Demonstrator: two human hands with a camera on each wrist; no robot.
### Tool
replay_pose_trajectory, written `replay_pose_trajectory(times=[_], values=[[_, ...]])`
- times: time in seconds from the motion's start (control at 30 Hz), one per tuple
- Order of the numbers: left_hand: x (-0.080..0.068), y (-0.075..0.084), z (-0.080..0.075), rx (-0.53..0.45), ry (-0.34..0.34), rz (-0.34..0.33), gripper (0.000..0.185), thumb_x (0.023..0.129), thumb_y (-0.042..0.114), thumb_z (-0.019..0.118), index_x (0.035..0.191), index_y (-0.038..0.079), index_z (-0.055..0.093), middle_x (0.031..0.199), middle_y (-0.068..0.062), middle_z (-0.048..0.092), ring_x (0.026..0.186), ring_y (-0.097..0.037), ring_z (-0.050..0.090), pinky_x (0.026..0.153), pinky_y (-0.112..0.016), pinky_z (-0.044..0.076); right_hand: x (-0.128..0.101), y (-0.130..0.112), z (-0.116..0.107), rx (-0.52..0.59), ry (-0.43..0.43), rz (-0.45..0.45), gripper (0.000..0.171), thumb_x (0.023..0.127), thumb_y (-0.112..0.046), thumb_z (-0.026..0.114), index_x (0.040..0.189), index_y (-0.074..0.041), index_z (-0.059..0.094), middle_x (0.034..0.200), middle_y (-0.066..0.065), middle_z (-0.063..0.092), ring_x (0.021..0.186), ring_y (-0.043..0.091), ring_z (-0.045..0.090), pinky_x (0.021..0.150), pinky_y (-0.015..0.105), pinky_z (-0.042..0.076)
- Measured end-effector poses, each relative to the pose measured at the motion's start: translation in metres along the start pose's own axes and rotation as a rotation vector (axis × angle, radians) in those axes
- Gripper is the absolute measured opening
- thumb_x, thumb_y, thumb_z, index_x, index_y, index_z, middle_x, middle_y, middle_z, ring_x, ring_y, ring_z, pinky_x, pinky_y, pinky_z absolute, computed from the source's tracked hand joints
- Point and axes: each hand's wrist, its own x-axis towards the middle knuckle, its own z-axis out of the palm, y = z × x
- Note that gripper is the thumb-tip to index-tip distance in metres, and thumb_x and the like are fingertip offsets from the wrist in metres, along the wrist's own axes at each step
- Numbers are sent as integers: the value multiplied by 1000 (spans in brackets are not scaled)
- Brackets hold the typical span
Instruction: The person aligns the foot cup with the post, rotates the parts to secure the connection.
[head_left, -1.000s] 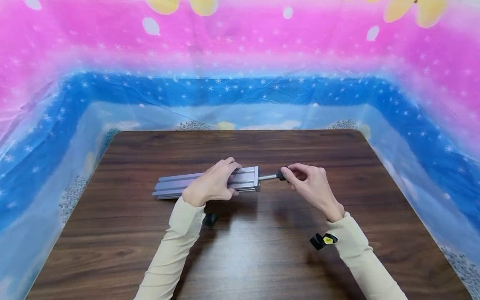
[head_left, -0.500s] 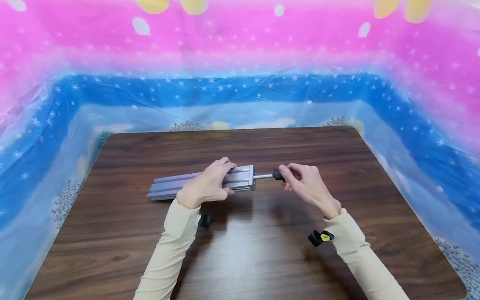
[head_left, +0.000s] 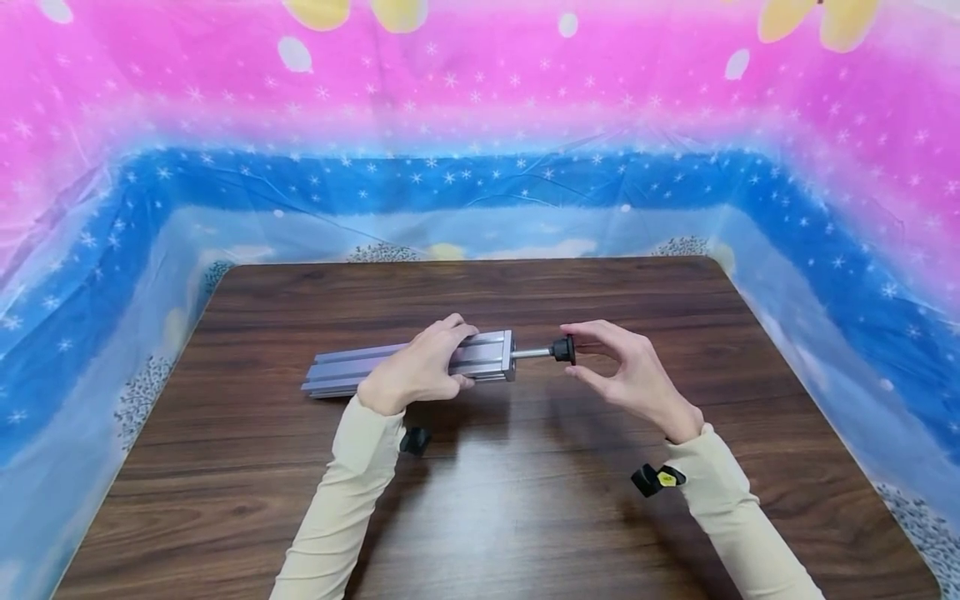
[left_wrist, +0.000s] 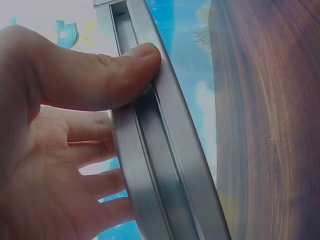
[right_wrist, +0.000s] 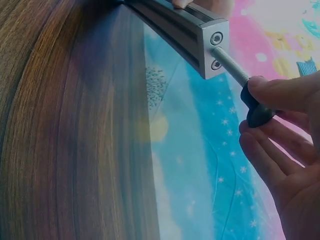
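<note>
Aluminium profile (head_left: 408, 367): it is lying lengthwise across the middle of the wooden table (head_left: 525, 517), its slotted face (left_wrist: 165, 165) turned toward me.
My left hand (head_left: 416, 375): I am gripping the profile near its right half, my thumb (left_wrist: 100, 75) pressing into the slot while my fingers are wrapping round the far side.
End face (right_wrist: 214, 46): two screw heads are showing here, and the steel shaft (head_left: 532, 353) is sticking out of it to the right.
Black knob (head_left: 564, 349): it is sitting on the shaft's outer end, raised off the table.
My right hand (head_left: 633, 379): I am pinching the knob (right_wrist: 257, 107) lightly between thumb and fingertips, the remaining fingers spreading loosely apart.
Wrist mounts: black clips (head_left: 654, 480) are showing under both cream sleeves.
</note>
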Motion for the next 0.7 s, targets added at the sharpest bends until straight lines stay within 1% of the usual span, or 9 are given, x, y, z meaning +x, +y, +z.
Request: replay_pose_trajectory(times=[0.1,0.17,0.37,0.43,0.53,0.7], values=[[-1,1,-1,-4,-4,-2,55,78,11,79,128,-2,60,104,-8,55,89,-21,49,83,-34,44,2,-2,0,11,-1,8,57,74,14,81,128,4,65,117,19,70,99,29,73,85,44,58],[-2,2,-2,-4,-6,-4,54,79,11,78,128,-2,60,105,-8,55,89,-21,49,82,-34,44,3,-2,-1,15,-6,25,56,75,13,81,128,3,65,118,20,70,99,29,73,86,43,58],[-5,1,-6,-11,-10,-20,54,80,12,77,129,-1,60,107,-8,55,90,-22,50,82,-34,45,6,-2,-1,14,-29,89,50,83,-4,81,131,-10,67,116,6,73,96,15,74,87,32,58],[-5,0,-7,-15,-10,-23,54,80,12,77,129,0,61,107,-8,55,89,-21,50,82,-34,45,6,-1,-1,13,-29,100,47,85,-8,81,130,-12,68,112,4,75,93,12,74,85,32,58],[-5,0,-6,-14,-10,-19,54,79,11,78,129,0,61,106,-8,55,88,-21,50,81,-34,45,5,-1,-1,0,-21,114,44,85,-10,81,127,-11,70,106,4,76,88,10,73,80,32,59],[-4,0,-4,-6,-8,-9,54,78,11,79,128,-1,61,105,-8,55,89,-21,50,83,-34,44,2,-2,0,-36,-18,162,34,88,-14,79,121,-11,73,97,3,77,82,5,71,74,25,58]])
